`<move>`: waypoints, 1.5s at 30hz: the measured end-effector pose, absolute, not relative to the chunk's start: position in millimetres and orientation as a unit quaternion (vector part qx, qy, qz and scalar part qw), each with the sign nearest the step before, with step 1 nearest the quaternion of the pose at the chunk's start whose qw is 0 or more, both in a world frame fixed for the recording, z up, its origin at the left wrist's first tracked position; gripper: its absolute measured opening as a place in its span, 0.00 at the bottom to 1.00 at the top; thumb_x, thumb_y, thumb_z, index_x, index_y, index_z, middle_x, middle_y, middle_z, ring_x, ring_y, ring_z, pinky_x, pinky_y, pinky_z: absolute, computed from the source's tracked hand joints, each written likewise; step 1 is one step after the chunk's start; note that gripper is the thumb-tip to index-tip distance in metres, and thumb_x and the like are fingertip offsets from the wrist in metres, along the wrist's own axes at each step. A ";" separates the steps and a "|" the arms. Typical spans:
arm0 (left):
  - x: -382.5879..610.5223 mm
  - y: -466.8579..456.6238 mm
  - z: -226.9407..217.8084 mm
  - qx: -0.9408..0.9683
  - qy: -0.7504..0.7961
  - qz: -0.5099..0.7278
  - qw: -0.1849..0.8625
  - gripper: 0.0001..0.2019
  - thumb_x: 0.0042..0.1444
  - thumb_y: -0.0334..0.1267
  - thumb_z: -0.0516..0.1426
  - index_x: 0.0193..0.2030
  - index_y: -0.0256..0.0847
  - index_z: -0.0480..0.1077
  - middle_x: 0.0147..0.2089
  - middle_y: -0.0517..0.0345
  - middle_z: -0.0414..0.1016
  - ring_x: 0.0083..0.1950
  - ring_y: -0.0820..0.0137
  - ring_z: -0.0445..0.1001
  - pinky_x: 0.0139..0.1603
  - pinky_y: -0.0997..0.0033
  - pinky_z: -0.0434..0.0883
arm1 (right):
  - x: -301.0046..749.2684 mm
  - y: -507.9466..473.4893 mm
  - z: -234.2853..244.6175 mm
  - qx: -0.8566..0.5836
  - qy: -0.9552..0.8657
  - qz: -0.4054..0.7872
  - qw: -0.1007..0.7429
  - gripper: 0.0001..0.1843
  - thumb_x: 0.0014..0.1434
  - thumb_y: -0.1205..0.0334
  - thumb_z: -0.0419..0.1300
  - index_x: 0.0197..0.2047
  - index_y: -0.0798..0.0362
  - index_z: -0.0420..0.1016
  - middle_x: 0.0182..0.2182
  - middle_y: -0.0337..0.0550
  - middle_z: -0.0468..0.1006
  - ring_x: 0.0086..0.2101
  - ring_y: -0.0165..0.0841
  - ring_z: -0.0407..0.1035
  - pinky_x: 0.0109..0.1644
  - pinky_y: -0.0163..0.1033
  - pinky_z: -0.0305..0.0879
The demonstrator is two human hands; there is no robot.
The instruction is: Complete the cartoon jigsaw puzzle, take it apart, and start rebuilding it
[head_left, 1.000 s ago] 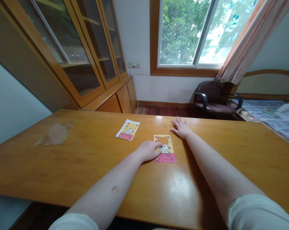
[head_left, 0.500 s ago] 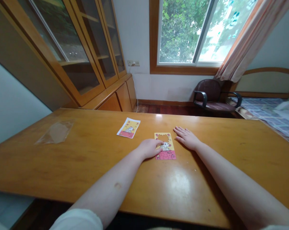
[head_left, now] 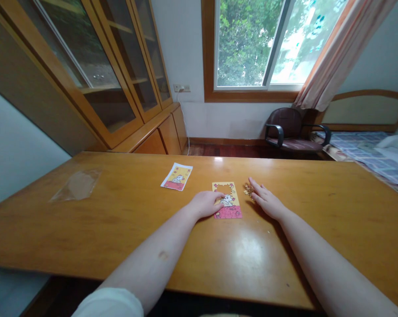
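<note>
A jigsaw puzzle [head_left: 228,212], yellow above and pink below with a white cartoon animal, lies flat on the table. Its upper part has a gap where the wood shows through. My left hand [head_left: 206,204] rests on the puzzle's left side, thumb and forefinger apart; its other fingers are partly hidden. To the right of the puzzle is a small heap of loose puzzle pieces [head_left: 248,189]. My right hand [head_left: 267,200] is just right of the heap, fingers stretched out and tilted on edge, holding nothing visible.
A picture card [head_left: 177,177] with a matching design and white border lies beyond my left hand. A clear plastic bag [head_left: 78,185] lies on the left of the wooden table [head_left: 126,211]. Past the far edge stand a glass-door cabinet [head_left: 138,116] and an armchair [head_left: 286,127].
My right hand has shifted right and turned up on its edge, uncovering the heap of puzzle pieces. My left hand stays on the puzzle. The view has shifted slightly.
</note>
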State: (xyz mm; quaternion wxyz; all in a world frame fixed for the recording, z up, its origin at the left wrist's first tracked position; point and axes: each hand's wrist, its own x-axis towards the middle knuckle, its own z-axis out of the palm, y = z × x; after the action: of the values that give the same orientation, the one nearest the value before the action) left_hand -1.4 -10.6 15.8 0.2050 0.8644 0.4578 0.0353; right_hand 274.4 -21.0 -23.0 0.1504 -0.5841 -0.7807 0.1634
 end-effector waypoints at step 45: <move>-0.9 -7.9 13.1 0.859 0.467 0.028 0.207 0.22 0.59 0.49 0.50 0.59 0.48 0.64 0.51 0.54 0.75 0.50 0.60 0.74 0.45 0.67 0.69 | 261.6 -81.4 12.2 -0.671 -0.732 0.060 -0.104 0.35 0.59 0.42 0.48 0.60 0.59 0.66 0.66 0.57 0.52 0.64 0.53 0.44 0.63 0.60 0.46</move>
State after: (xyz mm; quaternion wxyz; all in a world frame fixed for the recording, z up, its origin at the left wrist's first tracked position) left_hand -0.9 -7.9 13.1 0.2072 0.8594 0.4666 0.0281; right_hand 261.6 -81.4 12.2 -0.1041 -0.6711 -0.7316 0.0600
